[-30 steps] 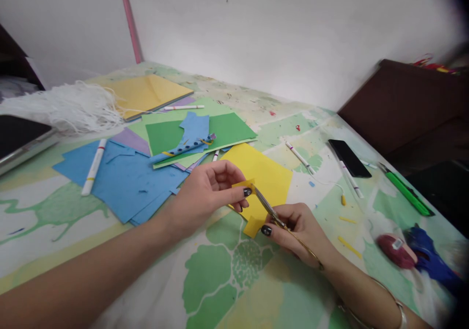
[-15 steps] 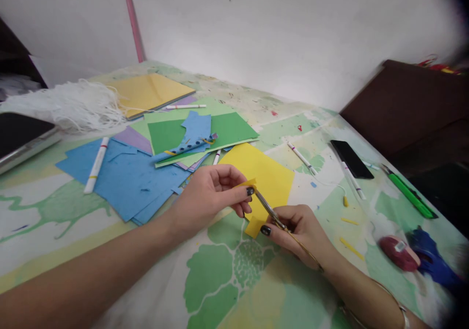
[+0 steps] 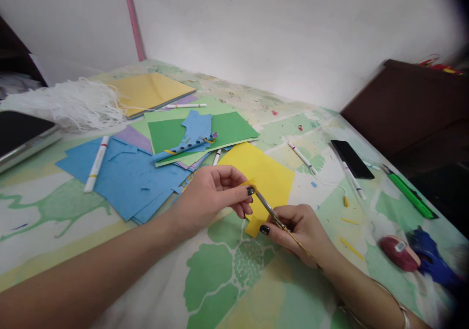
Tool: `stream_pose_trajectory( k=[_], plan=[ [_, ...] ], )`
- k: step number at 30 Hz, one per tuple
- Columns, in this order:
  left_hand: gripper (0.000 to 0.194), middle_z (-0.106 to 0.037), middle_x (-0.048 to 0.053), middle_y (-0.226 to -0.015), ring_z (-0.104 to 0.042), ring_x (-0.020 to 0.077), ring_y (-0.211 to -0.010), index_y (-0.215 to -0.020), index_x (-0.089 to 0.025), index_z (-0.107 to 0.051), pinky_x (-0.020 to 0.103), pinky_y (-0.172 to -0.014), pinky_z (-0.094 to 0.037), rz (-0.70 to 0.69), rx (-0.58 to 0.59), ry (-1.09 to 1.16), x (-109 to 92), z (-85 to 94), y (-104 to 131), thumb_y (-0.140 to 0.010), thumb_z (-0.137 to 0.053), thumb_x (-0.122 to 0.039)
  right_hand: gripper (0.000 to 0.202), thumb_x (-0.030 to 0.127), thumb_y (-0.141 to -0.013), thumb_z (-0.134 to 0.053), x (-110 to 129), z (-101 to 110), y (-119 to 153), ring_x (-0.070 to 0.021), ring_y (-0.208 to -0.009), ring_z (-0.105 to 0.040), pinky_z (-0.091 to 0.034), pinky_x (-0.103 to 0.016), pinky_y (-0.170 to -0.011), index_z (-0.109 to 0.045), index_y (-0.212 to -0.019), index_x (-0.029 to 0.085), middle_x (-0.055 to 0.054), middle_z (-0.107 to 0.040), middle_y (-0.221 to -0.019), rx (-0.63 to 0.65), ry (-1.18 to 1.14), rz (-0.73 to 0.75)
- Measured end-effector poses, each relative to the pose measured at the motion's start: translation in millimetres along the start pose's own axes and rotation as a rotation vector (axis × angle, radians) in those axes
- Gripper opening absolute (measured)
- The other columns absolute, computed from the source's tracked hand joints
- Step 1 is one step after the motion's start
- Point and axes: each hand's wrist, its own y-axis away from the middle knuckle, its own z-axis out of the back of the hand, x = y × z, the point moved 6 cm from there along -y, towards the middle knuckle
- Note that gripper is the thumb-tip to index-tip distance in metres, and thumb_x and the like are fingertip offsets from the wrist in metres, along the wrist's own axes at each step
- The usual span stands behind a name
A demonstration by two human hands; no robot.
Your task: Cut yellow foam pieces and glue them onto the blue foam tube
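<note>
My left hand pinches a small piece of yellow paper between thumb and fingers. My right hand is closed around slim metal scissors with gold-coloured handles. Their blades point up and left, and the tip meets the yellow paper at my left thumb. Just below the blades is another small yellow paper piece; whether it hangs or lies on the table I cannot tell. Behind both hands lies a larger yellow sheet, partly covered by my fingers.
Blue sheets, green sheets and a rolled blue paper shape lie beyond my left hand. White string is heaped far left. Rightward lie a phone, markers, a green cutter and yellow strips.
Almost nothing differs. Both hands keep their hold, and the yellow piece at the scissors' tip is turned very slightly.
</note>
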Motion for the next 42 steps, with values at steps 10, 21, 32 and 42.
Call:
stream_pose_trajectory(
  k=[10,21,32,42],
  plan=[
    [0.011,-0.062,-0.001,-0.057,-0.062,0.0122,-0.054,-0.071,-0.015,-0.057,0.018,-0.048,-0.049,-0.005,0.011,-0.014,0.8,-0.1,0.4,-0.073,-0.068,-0.017,0.036,0.041,-0.071,-0.057,-1.3,-0.5,-0.1,-0.0062,-0.046,-0.022,-0.017,-0.021,-0.041,-0.039,-0.051,0.017,0.006,-0.027,-0.046,-0.029,-0.009,-0.007],
    [0.011,-0.062,-0.001,-0.056,-0.061,0.0124,-0.052,-0.070,-0.014,-0.057,0.019,-0.047,-0.048,0.007,0.007,-0.010,1.8,-0.7,0.0,-0.072,-0.068,-0.016,0.036,0.039,-0.072,-0.058,0.3,-3.7,-0.1,-0.0055,-0.045,-0.021,-0.016,-0.021,-0.041,-0.037,-0.051,0.018,0.006,-0.027,-0.046,-0.025,-0.074,0.001],
    [0.011,-0.062,0.000,-0.056,-0.061,0.0118,-0.050,-0.069,-0.014,-0.057,0.018,-0.045,-0.048,0.027,0.008,-0.029,2.0,-0.4,-0.9,-0.072,-0.067,-0.014,0.033,0.037,-0.069,-0.057,-2.2,-0.9,-0.7,-0.0062,-0.046,-0.023,-0.018,-0.022,-0.042,-0.038,-0.050,0.017,0.005,-0.028,-0.046,-0.024,-0.007,-0.037],
    [0.009,-0.063,0.000,-0.056,-0.062,0.0114,-0.051,-0.072,-0.013,-0.058,0.017,-0.047,-0.049,0.019,0.033,-0.027,4.5,0.5,-2.0,-0.073,-0.067,-0.014,0.036,0.041,-0.070,-0.055,-2.8,0.3,-0.3,-0.0062,-0.046,-0.022,-0.017,-0.022,-0.041,-0.036,-0.050,0.018,0.006,-0.026,-0.046,-0.032,0.029,-0.030]
  ],
)
